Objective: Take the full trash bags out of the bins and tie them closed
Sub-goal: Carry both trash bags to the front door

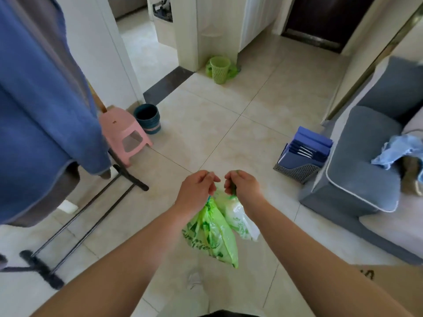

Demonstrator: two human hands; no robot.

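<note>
A pale tiled floor fills the room. At nine o'clock a blue towel hangs on a black-footed drying rack, covering most of that side. At three o'clock stands a grey sofa with white piping, and a crumpled light-blue cloth lies on its seat. Just beside the sofa's arm, toward two o'clock, a grey mesh file holder holds blue folders. At ten o'clock a pink plastic stool sits just beside a dark blue bin. Far off at twelve o'clock a green lattice bin stands against a white wall corner, with green plastic bunched at its base.

At the centre, two bare forearms reach forward. The green trash bag hangs in the air below the hands, at about six o'clock from them, clear of the floor, and a whiter bag hangs touching it on its right. The left hand is clenched around the gathered neck of the green bag. The right hand is clenched on a strip of green plastic at the bag tops; which bag that strip belongs to cannot be told.
</note>
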